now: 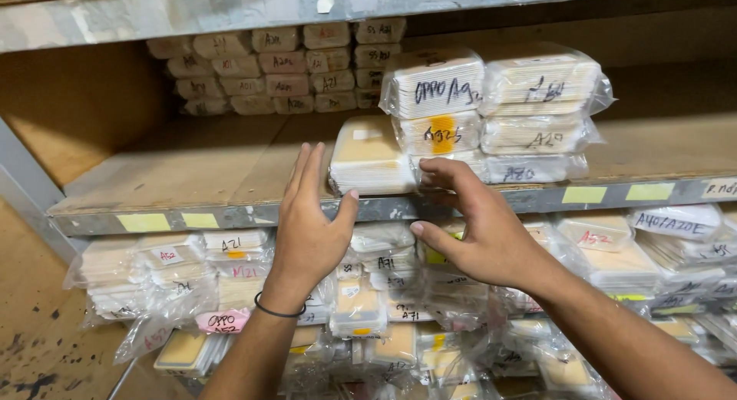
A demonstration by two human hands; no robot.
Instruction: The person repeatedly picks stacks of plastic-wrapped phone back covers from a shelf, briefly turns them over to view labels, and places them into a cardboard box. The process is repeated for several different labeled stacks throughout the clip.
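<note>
both hands are up at the front edge of the middle shelf (230, 170). the left hand (307, 223) sits just left of a low bundle of flat packets (368, 158) lying on that shelf, and the right hand (476, 231) has its fingers touching the bottom of a taller pile of bundles (491, 112) right behind it. further back and to the left of the hands, a row of stacked packets (276, 70) sits against the rear. below the hands, the lower shelf bundles (384, 292) are crammed together.
</note>
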